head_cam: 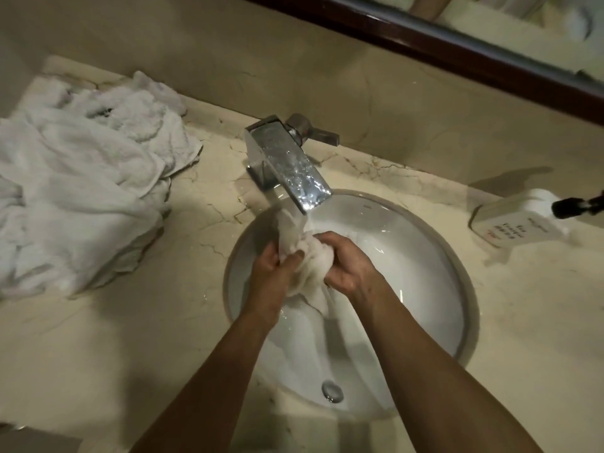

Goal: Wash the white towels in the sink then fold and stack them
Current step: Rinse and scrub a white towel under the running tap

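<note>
A: Nearest you are your two bare forearms, running up over the front rim of the round white ceramic sink (pixel 464 289). Further in and far to the left sits the heap of crumpled white towels (pixel 81 178) on the veined beige marble counter (pixel 130 338), well apart from the basin.

B: And my hands?

A: Your left hand (pixel 271 273) and right hand (pixel 346 266) are close together over the middle of the basin, both clamped on the small wet white cloth (pixel 310 259), fingers curled round it from either side. The cloth is bunched between them, a tail rising toward the square chrome tap (pixel 287 158) and another hanging down below your palms, so its long axis runs roughly away from you, in line with the spout.

B: Is the water reaching it?

A: Yes, the stream falls from the spout tip onto the upper tail, just beyond your left fingers. I judge you are mid-wash on this one, with the heap yet to do and no folded stack in sight.

B: Which hand goes for the next towel?

A: The left is nearer the heap; the white pump soap bottle (pixel 519 220) lies on its side beyond your right
</note>
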The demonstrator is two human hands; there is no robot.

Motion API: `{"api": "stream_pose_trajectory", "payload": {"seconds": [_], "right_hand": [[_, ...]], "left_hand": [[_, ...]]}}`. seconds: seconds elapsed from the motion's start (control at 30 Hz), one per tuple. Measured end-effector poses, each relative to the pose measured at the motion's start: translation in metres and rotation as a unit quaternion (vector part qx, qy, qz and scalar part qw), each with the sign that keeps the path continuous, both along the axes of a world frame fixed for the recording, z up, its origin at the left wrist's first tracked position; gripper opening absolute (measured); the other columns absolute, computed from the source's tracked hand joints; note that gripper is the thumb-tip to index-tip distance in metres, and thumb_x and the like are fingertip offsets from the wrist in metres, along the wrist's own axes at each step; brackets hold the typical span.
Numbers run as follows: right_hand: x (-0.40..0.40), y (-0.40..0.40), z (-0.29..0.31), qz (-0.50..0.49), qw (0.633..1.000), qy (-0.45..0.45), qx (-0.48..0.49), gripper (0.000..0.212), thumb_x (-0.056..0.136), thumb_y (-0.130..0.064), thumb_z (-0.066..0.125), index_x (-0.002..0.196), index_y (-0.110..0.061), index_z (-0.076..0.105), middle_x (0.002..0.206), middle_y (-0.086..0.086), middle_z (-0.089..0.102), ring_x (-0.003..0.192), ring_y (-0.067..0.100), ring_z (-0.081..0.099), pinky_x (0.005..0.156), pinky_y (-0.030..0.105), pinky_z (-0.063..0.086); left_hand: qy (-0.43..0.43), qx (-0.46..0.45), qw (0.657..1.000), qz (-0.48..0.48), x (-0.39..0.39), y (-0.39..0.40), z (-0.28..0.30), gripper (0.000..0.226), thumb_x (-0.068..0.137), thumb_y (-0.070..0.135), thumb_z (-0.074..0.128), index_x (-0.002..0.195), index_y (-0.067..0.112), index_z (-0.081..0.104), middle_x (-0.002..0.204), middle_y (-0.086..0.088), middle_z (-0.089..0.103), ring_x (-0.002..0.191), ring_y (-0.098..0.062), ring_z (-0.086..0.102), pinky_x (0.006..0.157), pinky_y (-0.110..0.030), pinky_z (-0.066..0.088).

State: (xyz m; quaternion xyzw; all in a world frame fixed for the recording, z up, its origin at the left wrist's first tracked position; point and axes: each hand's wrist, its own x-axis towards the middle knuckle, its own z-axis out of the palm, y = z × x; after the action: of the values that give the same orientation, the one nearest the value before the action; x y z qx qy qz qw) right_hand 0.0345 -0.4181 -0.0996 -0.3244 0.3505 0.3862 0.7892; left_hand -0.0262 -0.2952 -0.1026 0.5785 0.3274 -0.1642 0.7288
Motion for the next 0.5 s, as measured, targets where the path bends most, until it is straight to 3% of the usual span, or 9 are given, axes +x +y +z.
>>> {"api": "stream_pose_trajectory", "payload": {"seconds": [0.1,0.17,0.2,0.27,0.3,0.37,0.43,0.5], "right_hand": [[0.002,-0.009,-0.013,-0.088,0.995,0.034,0.021,0.043,0.099,-0.015,0.045,0.135,0.009,0.048,0.125,0.028,0.058,0.112,0.035,0.059,0.107,0.048,0.044],[0.000,-0.019,-0.021,-0.134,0.989,0.061,0.018,0.050,0.106,-0.030,0.041,0.141,0.004,0.048,0.137,0.021,0.057,0.128,0.032,0.054,0.115,0.047,0.035],[-0.002,-0.024,-0.021,-0.125,0.990,0.059,0.006,0.052,0.106,-0.038,0.041,0.141,-0.002,0.051,0.134,0.015,0.062,0.128,0.028,0.056,0.114,0.043,0.037],[-0.012,-0.028,-0.022,0.007,0.997,0.028,-0.070,0.055,0.099,-0.057,0.045,0.135,-0.017,0.057,0.108,0.001,0.073,0.109,0.019,0.064,0.104,0.036,0.045],[-0.022,-0.030,-0.024,0.102,0.988,0.016,-0.119,0.058,0.094,-0.063,0.050,0.138,-0.025,0.054,0.105,-0.005,0.072,0.103,0.016,0.065,0.100,0.035,0.047],[-0.035,-0.033,-0.025,0.185,0.972,0.001,-0.143,0.054,0.092,-0.054,0.060,0.141,-0.039,0.046,0.119,-0.002,0.068,0.105,0.018,0.065,0.098,0.038,0.051],[-0.035,-0.036,-0.024,0.123,0.988,0.006,-0.095,0.039,0.097,-0.025,0.056,0.135,-0.021,0.056,0.118,0.012,0.068,0.104,0.026,0.067,0.094,0.041,0.054],[-0.024,-0.041,-0.021,-0.016,0.997,0.030,-0.070,0.032,0.093,-0.005,0.052,0.124,-0.002,0.058,0.107,0.017,0.068,0.098,0.028,0.067,0.090,0.038,0.056]], "left_hand": [[0.018,0.018,1.000,0.010,0.003,-0.003,-0.015,0.014,0.089,0.034,0.071,0.097,0.023,0.075,0.091,-0.002,0.076,0.093,-0.028,0.070,0.084,-0.043,0.055],[0.002,0.049,0.998,0.040,0.005,-0.001,-0.020,0.014,0.093,0.032,0.067,0.086,0.020,0.070,0.082,0.000,0.072,0.078,-0.016,0.066,0.072,-0.031,0.052],[-0.009,0.063,0.996,0.058,0.006,0.001,-0.019,0.014,0.095,0.032,0.063,0.090,0.020,0.068,0.084,0.002,0.070,0.074,-0.009,0.065,0.067,-0.025,0.051],[-0.015,0.071,0.994,0.080,0.006,0.008,-0.020,0.022,0.098,0.040,0.057,0.111,0.025,0.067,0.099,0.005,0.072,0.085,-0.005,0.068,0.069,-0.020,0.055],[-0.009,0.060,0.995,0.077,0.005,0.012,-0.023,0.027,0.098,0.045,0.055,0.119,0.030,0.065,0.108,0.006,0.072,0.095,-0.010,0.069,0.077,-0.027,0.058],[0.036,-0.001,0.999,0.035,0.001,0.019,-0.026,0.037,0.095,0.049,0.056,0.127,0.031,0.063,0.118,0.002,0.071,0.108,-0.021,0.068,0.094,-0.044,0.055],[0.103,-0.155,0.982,0.012,-0.006,0.025,-0.029,0.044,0.094,0.037,0.063,0.132,0.016,0.062,0.127,-0.011,0.067,0.118,-0.029,0.064,0.106,-0.049,0.047],[0.162,-0.278,0.946,0.025,-0.009,0.030,-0.025,0.043,0.091,0.017,0.065,0.132,0.005,0.062,0.129,-0.018,0.065,0.118,-0.032,0.064,0.107,-0.048,0.046]]}}
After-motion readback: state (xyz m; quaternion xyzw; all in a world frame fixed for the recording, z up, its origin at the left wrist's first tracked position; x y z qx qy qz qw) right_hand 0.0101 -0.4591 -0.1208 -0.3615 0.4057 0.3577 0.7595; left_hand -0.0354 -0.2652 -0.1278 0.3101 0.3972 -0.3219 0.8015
